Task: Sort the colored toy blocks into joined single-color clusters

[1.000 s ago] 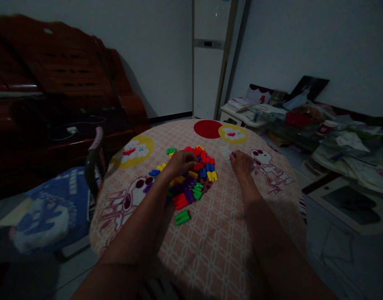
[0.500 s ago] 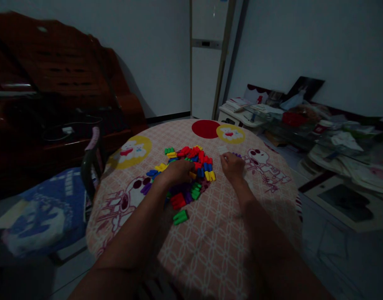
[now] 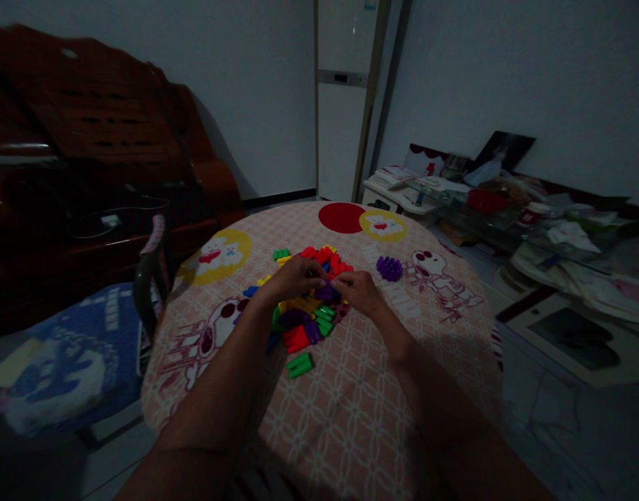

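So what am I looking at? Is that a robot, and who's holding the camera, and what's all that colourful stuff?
No robot here: those are a person's own bare left hand and right hand. The camera is worn on the head, so it looks forward and down over the arms. On the patterned tablecloth is a pile of colourful plastic pieces. A purple cluster sits apart on the right, and a green piece lies nearer the person. The fingers meet over the pile, but it's too dark to tell what they hold.

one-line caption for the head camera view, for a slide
Two bare hands, left and right, meet over a pile of colourful plastic blocks, with a purple cluster off to the right.
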Motion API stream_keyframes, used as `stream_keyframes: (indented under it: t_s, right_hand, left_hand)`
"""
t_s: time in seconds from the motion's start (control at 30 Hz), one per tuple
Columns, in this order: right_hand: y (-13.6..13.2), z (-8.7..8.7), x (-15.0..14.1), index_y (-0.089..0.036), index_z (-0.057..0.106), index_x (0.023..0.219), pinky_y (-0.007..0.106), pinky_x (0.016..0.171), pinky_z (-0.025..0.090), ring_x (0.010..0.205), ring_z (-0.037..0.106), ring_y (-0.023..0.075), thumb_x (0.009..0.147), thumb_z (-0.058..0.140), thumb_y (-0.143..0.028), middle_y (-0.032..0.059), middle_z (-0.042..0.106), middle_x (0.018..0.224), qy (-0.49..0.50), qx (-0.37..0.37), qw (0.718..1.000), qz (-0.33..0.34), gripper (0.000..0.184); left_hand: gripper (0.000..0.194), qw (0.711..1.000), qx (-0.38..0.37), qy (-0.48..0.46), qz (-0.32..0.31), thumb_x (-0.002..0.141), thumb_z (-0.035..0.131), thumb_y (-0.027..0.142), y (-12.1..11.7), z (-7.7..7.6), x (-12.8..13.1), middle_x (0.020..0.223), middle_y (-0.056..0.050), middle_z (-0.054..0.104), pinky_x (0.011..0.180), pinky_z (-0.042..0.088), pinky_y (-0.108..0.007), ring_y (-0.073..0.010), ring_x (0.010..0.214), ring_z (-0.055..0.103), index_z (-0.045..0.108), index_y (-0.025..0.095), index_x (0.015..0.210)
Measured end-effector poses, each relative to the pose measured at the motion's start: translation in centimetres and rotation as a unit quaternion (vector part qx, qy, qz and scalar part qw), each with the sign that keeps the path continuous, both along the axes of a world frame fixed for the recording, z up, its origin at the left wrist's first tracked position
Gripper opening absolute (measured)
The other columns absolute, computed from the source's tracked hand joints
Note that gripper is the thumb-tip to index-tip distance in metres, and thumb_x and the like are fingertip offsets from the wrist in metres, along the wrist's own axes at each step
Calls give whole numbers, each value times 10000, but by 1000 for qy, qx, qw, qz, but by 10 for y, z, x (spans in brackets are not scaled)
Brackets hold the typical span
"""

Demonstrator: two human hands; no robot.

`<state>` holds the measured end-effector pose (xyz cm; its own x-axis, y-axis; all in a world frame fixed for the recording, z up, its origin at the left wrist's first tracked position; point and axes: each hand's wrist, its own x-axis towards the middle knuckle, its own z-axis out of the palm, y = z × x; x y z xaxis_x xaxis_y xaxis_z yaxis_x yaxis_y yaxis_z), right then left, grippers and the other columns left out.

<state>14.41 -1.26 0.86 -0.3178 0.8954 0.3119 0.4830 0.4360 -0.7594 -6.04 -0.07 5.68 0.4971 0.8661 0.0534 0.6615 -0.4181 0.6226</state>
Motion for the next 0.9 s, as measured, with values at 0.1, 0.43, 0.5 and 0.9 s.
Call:
stream_keyframes:
  t_s: [0.1,0.43,0.5,0.9]
  right_hand:
    - [1,0,2,-167,709,753,218,554,394,563,545,118,800,633,-372,-25,604,588,63,-60,996,7,224]
    - [18,-1,34,-172,677,736,247,543,451,594,592,152,742,641,-427,20,670,662,126,-37,983,-130,257]
    - [19,4,51,-168,688,742,262,598,460,645,623,171,770,628,-386,37,693,691,43,11,978,-202,227]
    - [22,7,67,-160,716,1006,298,705,402,862,686,234,945,554,-350,146,745,946,-393,56,857,-329,257]
  left_hand:
    - [213,998,-4,-55,8,774,644,278,3,-7,3,716,-11,702,635,439,-218,-126,666,606,751,148,904]
    - [223,997,21,-72,38,775,662,262,5,-8,5,787,-37,730,691,485,-254,-153,729,645,736,153,955]
    - [219,997,16,-62,39,777,662,263,5,-7,4,785,-40,731,706,491,-260,-160,749,657,734,152,951]
    - [218,999,6,-21,50,743,646,262,5,-4,-3,803,-30,745,689,477,-245,-164,740,669,726,151,913]
